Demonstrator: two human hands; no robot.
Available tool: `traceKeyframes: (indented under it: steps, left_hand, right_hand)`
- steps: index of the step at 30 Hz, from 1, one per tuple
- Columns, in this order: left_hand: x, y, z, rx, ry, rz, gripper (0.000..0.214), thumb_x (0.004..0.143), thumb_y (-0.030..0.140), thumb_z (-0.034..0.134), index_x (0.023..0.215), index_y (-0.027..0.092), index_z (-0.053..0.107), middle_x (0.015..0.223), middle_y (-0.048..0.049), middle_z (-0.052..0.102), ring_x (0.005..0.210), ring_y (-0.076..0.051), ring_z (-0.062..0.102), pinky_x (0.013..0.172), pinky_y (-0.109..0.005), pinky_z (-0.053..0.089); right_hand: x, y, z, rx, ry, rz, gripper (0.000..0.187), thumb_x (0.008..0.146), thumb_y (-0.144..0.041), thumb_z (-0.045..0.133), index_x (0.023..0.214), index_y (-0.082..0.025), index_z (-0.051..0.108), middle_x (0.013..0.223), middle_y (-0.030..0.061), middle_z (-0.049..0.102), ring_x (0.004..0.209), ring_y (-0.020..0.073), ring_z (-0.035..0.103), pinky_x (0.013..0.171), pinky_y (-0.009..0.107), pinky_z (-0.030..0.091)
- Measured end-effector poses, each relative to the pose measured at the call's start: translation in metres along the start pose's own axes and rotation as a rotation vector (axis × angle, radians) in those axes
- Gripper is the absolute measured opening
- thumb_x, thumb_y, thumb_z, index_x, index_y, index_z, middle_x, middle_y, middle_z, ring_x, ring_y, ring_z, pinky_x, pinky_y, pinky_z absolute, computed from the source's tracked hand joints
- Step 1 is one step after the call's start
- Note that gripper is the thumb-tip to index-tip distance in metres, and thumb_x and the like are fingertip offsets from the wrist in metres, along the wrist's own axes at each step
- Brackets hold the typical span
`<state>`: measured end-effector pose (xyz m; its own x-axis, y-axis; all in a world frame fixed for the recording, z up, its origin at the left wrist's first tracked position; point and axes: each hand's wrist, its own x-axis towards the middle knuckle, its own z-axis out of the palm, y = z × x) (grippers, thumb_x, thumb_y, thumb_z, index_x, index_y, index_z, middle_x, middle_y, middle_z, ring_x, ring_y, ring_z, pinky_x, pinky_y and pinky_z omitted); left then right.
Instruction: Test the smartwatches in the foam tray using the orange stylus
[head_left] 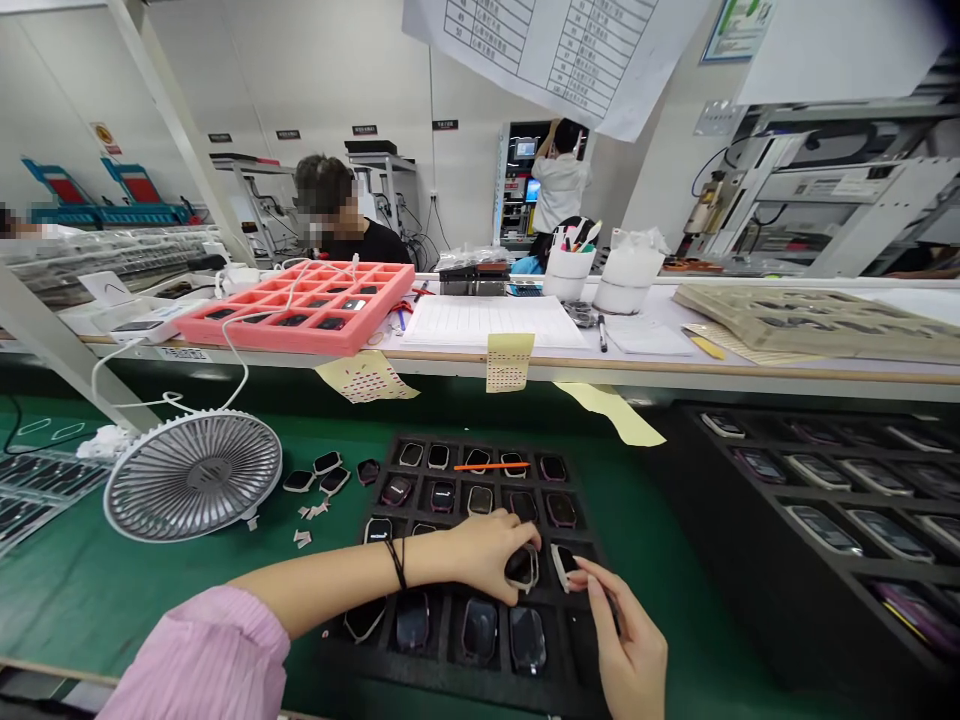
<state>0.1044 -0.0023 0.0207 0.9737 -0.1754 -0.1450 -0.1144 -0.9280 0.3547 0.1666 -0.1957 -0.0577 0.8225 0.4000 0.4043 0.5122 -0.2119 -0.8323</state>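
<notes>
"Black foam tray (450, 676) under both hands, right? What do we have in the left hand (487, 555)?"

"Its fingers (480, 545) curl firmly around a watch case (522, 568), held over the tray. We also see a black bracelet (396, 562) on the wrist."

"And the right hand (622, 640)?"

"Thumb and forefinger pinch a second case (564, 565), pale-rimmed, just beside the first. The two hands nearly touch."

"What else do we see in the tray?"

"Rows of cases (442, 497) sit in its cells, and an orange stick (491, 466) lies across the top row."

"Beyond it?"

"To our left, a white fan (193, 475) rests on the green mat (150, 610), with loose cases (315, 478) beside it. To our right, a second foam tray (750, 450) holds larger dark pieces."

"And across the bench?"

"A pink tray (352, 335) sits on the shelf with a white cable over it, and a person (337, 215) sits behind it. Farther back, another person (559, 180) reaches up at a cabinet."
</notes>
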Motion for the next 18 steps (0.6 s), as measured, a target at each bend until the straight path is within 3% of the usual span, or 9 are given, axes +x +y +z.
traceKeyframes:
  steps: [4,9,18]
  left_hand:
    - [0.01,0.009,0.0,0.086,-0.079,0.026,0.053,0.072,0.032,0.062,0.121,0.018,0.047,0.101,-0.0118,0.065,0.087,-0.028,0.064,0.068,-0.033,0.051]
    - [0.018,0.002,0.004,0.1,-0.081,0.039,0.038,0.068,0.034,0.066,0.102,0.019,0.059,0.089,-0.0079,0.068,0.081,-0.026,0.065,0.064,-0.03,0.05]
    - [0.029,0.0,-0.004,0.085,-0.125,0.02,0.039,0.063,0.033,0.073,0.096,0.019,0.058,0.085,-0.0053,0.065,0.082,-0.024,0.063,0.066,-0.028,0.047]
  right_hand:
    - [-0.001,0.0,-0.001,0.029,0.021,0.015,0.028,0.088,-0.038,0.048,0.092,-0.019,0.068,0.078,0.0074,0.072,0.071,0.0223,0.069,0.061,0.028,0.054]
    - [-0.002,-0.002,-0.001,0.077,0.065,0.047,0.029,0.088,-0.039,0.048,0.092,-0.018,0.067,0.075,0.0074,0.071,0.069,0.0221,0.068,0.064,0.029,0.054]
    - [-0.003,0.002,-0.002,0.104,0.037,0.083,0.028,0.088,-0.038,0.048,0.093,-0.018,0.067,0.077,0.0075,0.071,0.07,0.0217,0.068,0.062,0.028,0.054]
